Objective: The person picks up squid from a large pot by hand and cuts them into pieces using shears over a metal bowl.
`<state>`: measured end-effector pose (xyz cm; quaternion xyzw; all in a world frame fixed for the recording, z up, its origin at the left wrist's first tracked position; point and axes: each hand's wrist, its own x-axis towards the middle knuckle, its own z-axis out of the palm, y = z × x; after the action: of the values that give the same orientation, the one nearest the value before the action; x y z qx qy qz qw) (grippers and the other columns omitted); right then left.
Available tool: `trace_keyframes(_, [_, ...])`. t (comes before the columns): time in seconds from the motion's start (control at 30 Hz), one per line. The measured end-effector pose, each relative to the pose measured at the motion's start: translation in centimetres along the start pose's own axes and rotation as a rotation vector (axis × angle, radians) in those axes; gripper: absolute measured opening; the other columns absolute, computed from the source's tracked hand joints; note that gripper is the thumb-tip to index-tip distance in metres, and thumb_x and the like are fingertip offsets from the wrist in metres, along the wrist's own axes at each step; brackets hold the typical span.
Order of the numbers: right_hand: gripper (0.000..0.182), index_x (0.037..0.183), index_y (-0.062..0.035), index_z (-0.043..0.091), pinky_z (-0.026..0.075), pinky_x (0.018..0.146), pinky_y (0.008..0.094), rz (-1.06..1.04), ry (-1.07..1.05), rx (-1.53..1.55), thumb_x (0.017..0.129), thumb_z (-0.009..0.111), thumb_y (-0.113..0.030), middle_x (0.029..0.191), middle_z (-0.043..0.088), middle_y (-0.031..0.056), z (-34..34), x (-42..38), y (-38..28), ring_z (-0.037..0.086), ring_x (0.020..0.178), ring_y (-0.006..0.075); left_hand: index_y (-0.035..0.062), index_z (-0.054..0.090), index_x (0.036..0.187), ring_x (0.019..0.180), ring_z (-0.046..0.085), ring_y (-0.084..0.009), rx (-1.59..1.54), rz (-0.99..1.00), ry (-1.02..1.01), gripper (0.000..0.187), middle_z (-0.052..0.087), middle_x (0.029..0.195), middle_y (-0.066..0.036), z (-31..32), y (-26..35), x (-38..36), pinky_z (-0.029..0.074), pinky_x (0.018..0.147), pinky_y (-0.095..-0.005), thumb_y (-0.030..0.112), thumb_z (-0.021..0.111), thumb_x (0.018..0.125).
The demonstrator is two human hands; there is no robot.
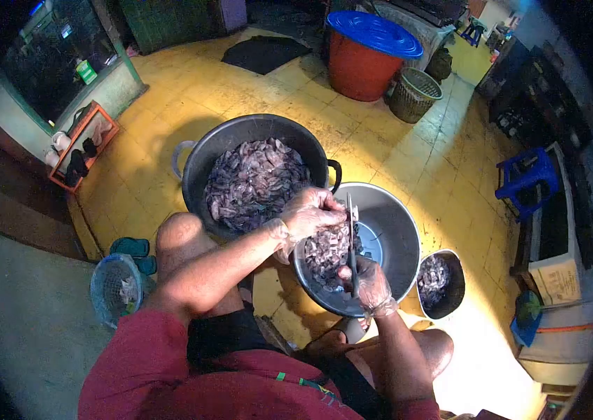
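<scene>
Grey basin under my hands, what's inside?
Small purplish-grey pieces are heaped in the grey basin's left side. The bottom beneath them and anything behind your left hand or right hand is hidden.

Yellow tiled floor (352,143) carries tubs (405,238), baskets (415,98) and a dark mat (266,54).

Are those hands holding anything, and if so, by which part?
The right hand grips a bladed tool by its near end. The left hand is beside the blade; what it holds, if anything, is unclear.
</scene>
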<state>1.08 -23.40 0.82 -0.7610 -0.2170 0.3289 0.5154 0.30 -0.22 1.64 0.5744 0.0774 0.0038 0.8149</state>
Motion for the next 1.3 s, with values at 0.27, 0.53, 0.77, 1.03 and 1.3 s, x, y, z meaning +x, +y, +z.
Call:
trace_keyframes(0.27, [0.051,0.084,0.0001,0.063,0.041,0.050,0.0290,0.029,-0.008,-0.165,0.077,0.076,-0.049,0.062,0.057,0.0026,-0.3,0.0,0.5,0.052,0.054,0.0114,-0.0038,0.065,0.085,0.077,0.067,-0.0149,0.256,-0.049,-0.041,0.010,0.070,0.085,-0.011,-0.4,1.0,0.0,0.055,0.069,-0.0273,0.000,0.072,0.079])
trace_keyframes(0.53, [0.034,0.070,-0.0027,0.062,0.039,0.046,0.0278,0.104,0.231,-0.019,0.078,0.079,-0.032,0.056,0.057,0.0011,-1.2,0.6,1.6,0.050,0.051,0.0084,-0.0015,0.069,0.090,0.077,0.066,-0.0147,0.465,0.151,-0.191,0.016,0.071,0.085,-0.010,1.0,-3.3,-0.1,0.052,0.070,-0.0278,0.009,0.075,0.078])
trace_keyframes(0.77, [0.033,0.089,-0.0002,0.061,0.037,0.046,0.0237,0.018,0.354,0.261,0.085,0.073,-0.030,0.062,0.053,-0.0018,-1.3,0.9,0.5,0.046,0.050,0.0072,0.0049,0.068,0.110,0.075,0.066,-0.0181,0.809,0.104,-0.452,0.027,0.071,0.087,-0.012,2.0,-2.1,-1.5,0.050,0.069,-0.0330,0.011,0.062,0.085])
trace_keyframes(1.03, [0.035,0.079,-0.0009,0.057,0.036,0.047,0.0248,0.011,0.284,0.110,0.088,0.067,-0.033,0.060,0.053,0.0010,-1.3,0.6,0.1,0.047,0.050,0.0090,0.0084,0.072,0.087,0.085,0.069,-0.0281,1.611,0.056,0.050,0.018,0.070,0.092,-0.016,-11.4,-1.5,2.6,0.055,0.076,-0.0410,0.013,0.061,0.073])
trace_keyframes(1.3, [0.042,0.075,0.0018,0.060,0.043,0.047,0.0283,0.005,0.299,0.024,0.084,0.073,-0.037,0.058,0.058,0.0036,-1.5,0.9,0.6,0.053,0.051,0.0109,0.0035,0.073,0.094,0.092,0.069,-0.0330,1.607,-0.635,0.396,0.026,0.070,0.101,-0.018,-18.1,-5.7,-0.4,0.055,0.078,-0.0426,0.009,0.071,0.068])
